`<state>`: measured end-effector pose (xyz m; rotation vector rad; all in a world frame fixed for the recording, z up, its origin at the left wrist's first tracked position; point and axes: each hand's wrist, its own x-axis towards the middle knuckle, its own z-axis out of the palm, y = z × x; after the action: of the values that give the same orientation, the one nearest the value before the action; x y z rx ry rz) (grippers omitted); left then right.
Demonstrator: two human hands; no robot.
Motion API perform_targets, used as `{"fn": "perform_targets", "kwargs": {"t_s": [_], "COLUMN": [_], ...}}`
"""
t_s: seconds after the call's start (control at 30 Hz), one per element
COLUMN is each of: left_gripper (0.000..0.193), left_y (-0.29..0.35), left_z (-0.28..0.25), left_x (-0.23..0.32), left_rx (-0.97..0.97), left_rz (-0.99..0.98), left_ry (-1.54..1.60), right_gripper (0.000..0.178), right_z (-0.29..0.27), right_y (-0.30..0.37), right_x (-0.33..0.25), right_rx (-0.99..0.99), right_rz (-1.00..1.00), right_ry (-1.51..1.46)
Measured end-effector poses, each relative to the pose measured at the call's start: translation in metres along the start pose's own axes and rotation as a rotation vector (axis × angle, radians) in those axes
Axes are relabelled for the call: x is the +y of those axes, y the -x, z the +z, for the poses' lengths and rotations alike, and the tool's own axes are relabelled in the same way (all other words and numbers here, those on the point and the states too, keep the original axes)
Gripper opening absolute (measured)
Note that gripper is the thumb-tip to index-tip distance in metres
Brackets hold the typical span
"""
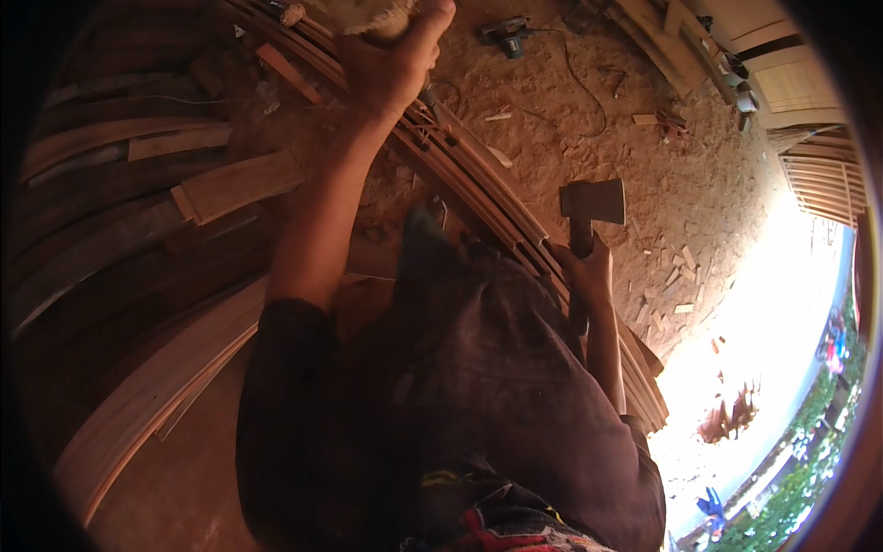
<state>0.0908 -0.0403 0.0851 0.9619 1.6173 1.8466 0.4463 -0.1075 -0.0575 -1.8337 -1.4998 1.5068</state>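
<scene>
My right hand is closed around the handle of a hatchet. Its broad metal head sticks out beyond my fingers, just over the right edge of a bundle of long reddish-brown wooden strips. The bundle runs slantwise from the upper left to the lower right in front of my body. At the top edge of the view, my left hand is closed on a pale thing with a rough, fuzzy edge. Part of that thing is cut off by the frame, so its kind is unclear. Most of my left fingers are hidden.
A corded power tool lies on the dirt floor at the back. Wood offcuts are scattered to the right. Several boards are stacked along the left. Wooden panels stand at the far right, near a bright outdoor opening.
</scene>
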Motion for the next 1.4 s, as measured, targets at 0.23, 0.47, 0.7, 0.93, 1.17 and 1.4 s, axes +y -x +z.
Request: {"fn": "perform_targets", "kwargs": {"t_s": [0.23,0.47,0.7,0.93,1.17,1.4], "left_gripper": [0.025,0.020,0.023,0.013,0.030,0.020], "left_y": [-0.011,-0.011,-0.019,-0.015,0.009,0.000], "left_z": [0.002,0.002,0.010,0.026,0.024,0.000], "left_x": [-0.034,-0.021,-0.065,-0.066,-0.087,-0.077], "left_rx": [-0.041,0.017,-0.015,-0.156,-0.282,-0.289], "left_rz": [0.071,-0.163,0.236,0.512,0.454,0.383], "left_ry": [0.045,-0.010,0.048,-0.094,-0.205,-0.381], "right_gripper": [0.037,0.044,0.036,0.049,0.031,0.037], "right_z": [-0.003,-0.019,-0.015,-0.093,0.010,-0.069], "right_y": [-0.004,-0.022,-0.029,-0.002,-0.025,0.039], "right_x": [-0.018,-0.051,-0.107,-0.296,-0.306,-0.352], "right_rx": [-0.005,0.024,0.051,0.365,0.047,0.451], "right_rz": [-0.030,-0.078,-0.266,-0.942,-0.977,-0.927], "right_ry": [0.079,0.167,0.206,0.240,0.602,0.706]}}
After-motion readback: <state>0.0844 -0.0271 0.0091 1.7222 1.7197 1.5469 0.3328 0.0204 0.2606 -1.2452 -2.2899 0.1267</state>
